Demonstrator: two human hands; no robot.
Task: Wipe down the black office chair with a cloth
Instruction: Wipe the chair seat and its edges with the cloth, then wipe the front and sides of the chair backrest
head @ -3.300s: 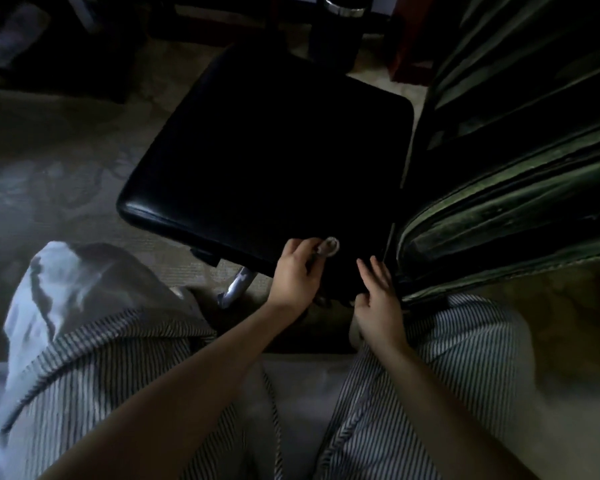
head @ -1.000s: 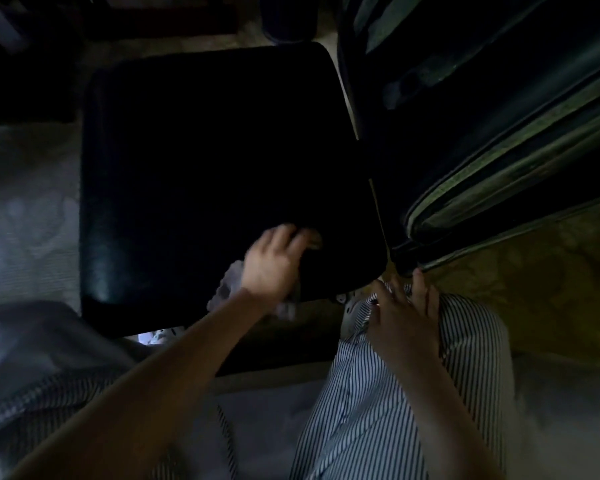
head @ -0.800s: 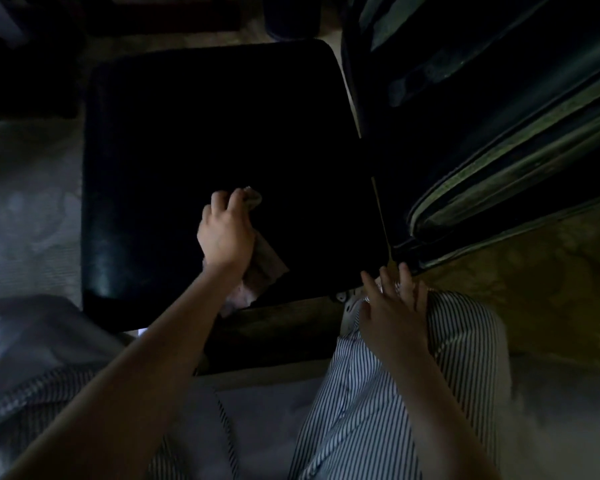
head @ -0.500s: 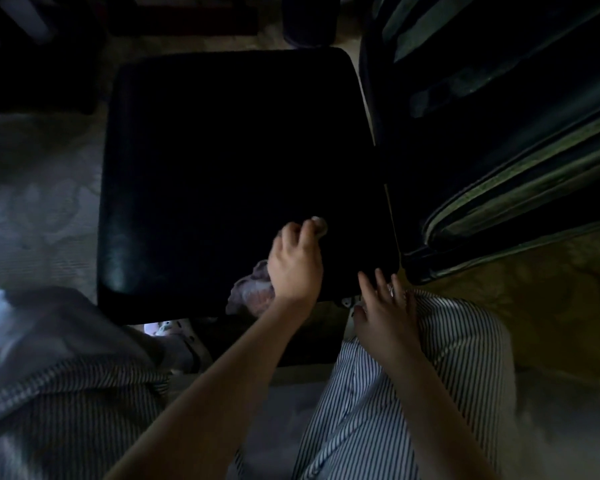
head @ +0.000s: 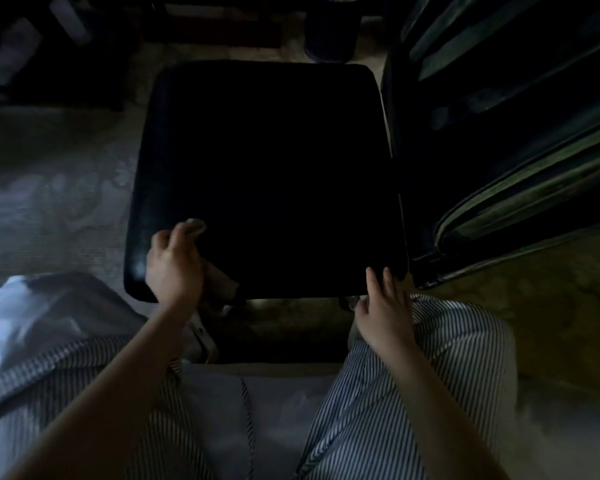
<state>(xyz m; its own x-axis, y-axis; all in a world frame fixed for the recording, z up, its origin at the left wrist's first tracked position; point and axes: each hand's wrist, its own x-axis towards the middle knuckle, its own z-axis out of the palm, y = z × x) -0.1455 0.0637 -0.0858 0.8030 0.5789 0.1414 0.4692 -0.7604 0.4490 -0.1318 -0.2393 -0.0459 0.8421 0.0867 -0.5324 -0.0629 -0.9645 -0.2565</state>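
The black office chair's seat [head: 267, 174] fills the middle of the dim view, with its ribbed backrest [head: 499, 140] rising at the right. My left hand [head: 174, 265] grips a pale cloth [head: 222, 285] and presses it on the seat near the front left corner; most of the cloth is hidden under the hand. My right hand [head: 383, 306] lies with straight fingers on the seat's front right edge, above my striped trouser leg.
A chrome chair leg [head: 203, 337] shows under the seat's front. Pale patterned carpet [head: 49, 202] lies to the left, a dark round bin [head: 331, 32] stands behind the seat, and dark furniture [head: 49, 46] is at the top left.
My left hand has swept the cloth leftward across the front of the seat, from the middle front toward the front left corner. My right hand stays at the front right edge.
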